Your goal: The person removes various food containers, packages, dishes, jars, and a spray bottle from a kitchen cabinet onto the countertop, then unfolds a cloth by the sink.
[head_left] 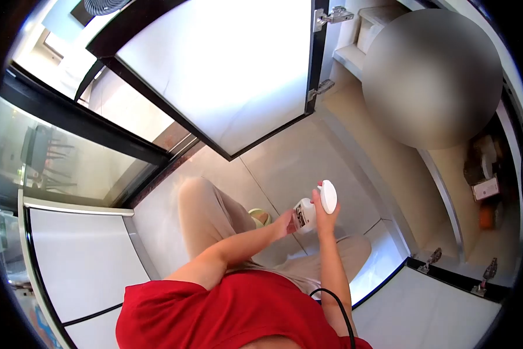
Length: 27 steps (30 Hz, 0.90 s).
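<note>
A white bottle point(305, 216) with a dark printed label is between my two hands, above the tiled floor. My left hand point(286, 224) is wrapped round the lower end of the bottle. My right hand point(326, 216) is closed at its upper end, by a white rounded top point(328, 196). Part of the right fingers is hidden behind that white top. The bottle lies tilted, its top toward the right.
An open white cabinet door point(226, 75) with a dark frame stands ahead. On the right, the open cabinet point(378, 134) has shelves holding a small box point(486, 189) and an orange item point(491, 216). Another door point(418, 308) is at lower right. A blurred round patch covers the upper right.
</note>
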Each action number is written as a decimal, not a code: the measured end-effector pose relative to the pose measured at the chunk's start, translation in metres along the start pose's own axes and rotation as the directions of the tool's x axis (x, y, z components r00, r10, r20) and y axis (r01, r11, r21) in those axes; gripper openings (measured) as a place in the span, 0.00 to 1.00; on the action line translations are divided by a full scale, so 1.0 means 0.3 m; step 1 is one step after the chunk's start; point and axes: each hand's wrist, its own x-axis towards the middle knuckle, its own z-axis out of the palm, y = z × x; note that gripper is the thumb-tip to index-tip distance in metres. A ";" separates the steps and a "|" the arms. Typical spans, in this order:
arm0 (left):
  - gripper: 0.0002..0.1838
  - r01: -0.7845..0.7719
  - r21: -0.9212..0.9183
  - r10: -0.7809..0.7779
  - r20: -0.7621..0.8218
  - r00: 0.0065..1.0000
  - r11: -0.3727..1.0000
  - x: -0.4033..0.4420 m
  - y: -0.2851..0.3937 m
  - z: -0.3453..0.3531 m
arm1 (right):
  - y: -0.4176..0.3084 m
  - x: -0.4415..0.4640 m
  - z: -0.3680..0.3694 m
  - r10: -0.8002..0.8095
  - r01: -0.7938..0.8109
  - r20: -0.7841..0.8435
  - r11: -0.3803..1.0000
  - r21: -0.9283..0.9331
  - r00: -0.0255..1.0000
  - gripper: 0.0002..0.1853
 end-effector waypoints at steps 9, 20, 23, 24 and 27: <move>0.17 0.008 0.070 -0.014 0.087 0.996 0.998 -0.014 0.071 0.151 | -0.172 0.008 -0.084 -0.057 0.054 -0.145 0.998 -0.023 0.988 0.19; 0.17 0.096 0.149 -0.105 0.052 0.993 0.984 0.050 0.050 0.196 | -0.203 -0.002 -0.138 -0.067 0.086 -0.240 0.994 0.069 0.969 0.18; 0.17 0.128 0.080 -0.130 0.017 0.991 0.989 -0.014 0.080 0.227 | -0.246 0.027 -0.113 -0.060 0.075 -0.233 0.995 0.059 0.971 0.18; 0.17 0.105 0.024 -0.106 0.040 0.994 0.994 -0.078 0.129 0.253 | -0.291 0.049 -0.085 -0.088 0.102 -0.200 0.993 0.058 0.976 0.18; 0.16 -0.107 -0.041 0.112 0.159 0.981 0.993 -0.100 0.289 0.247 | -0.455 0.151 0.041 -0.160 0.172 -0.110 0.980 0.103 0.981 0.18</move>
